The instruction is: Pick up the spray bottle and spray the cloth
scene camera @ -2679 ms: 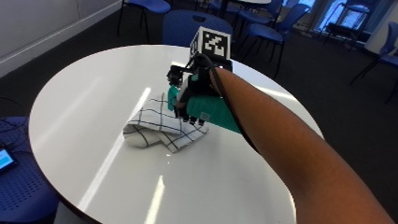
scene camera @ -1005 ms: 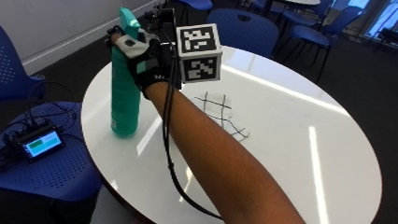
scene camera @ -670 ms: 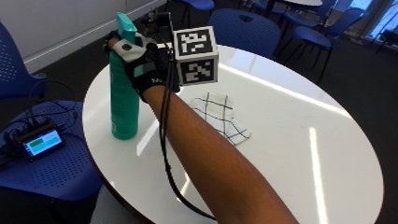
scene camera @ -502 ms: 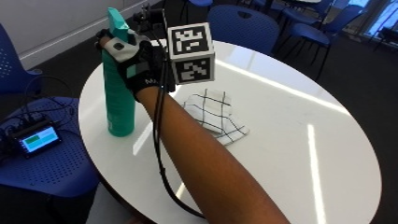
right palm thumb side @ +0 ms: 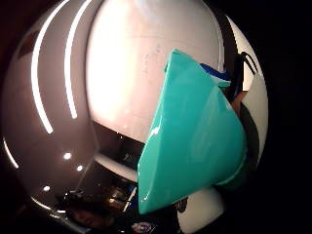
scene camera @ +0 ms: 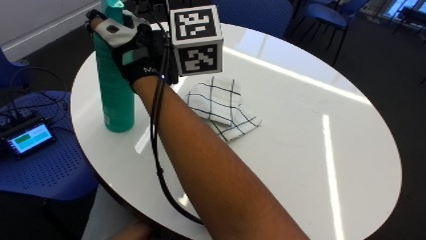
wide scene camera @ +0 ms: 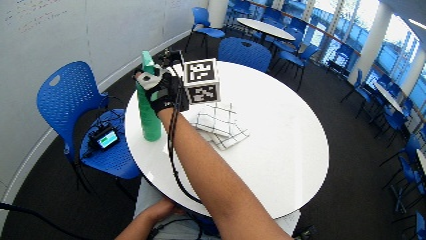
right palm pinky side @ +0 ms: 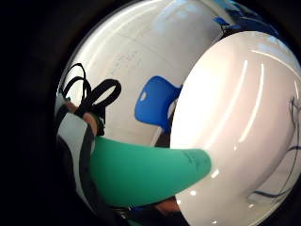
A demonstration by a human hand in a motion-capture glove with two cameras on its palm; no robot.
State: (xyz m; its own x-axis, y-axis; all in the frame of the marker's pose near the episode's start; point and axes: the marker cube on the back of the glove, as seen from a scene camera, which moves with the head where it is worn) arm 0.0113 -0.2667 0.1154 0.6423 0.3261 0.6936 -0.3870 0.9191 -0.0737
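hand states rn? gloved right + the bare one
Right hand: fingers curled round the upper part of the green bottle, which stands on the table.
Bare hand: low by the table edge; fingers cannot be told.

I see the green bottle (right palm pinky side: 150,174) filling the space close to my palm, its body stretching from the glove straps out toward the white table (right palm pinky side: 235,127). My hand (right palm pinky side: 77,141) shows at the edge: black loops, a white patch, a bare fingertip against the bottle. A blue chair (right palm pinky side: 153,103) stands beyond the table rim, pale wall behind it. Dark grid lines of the cloth (right palm pinky side: 291,141) lie on the table's far side.
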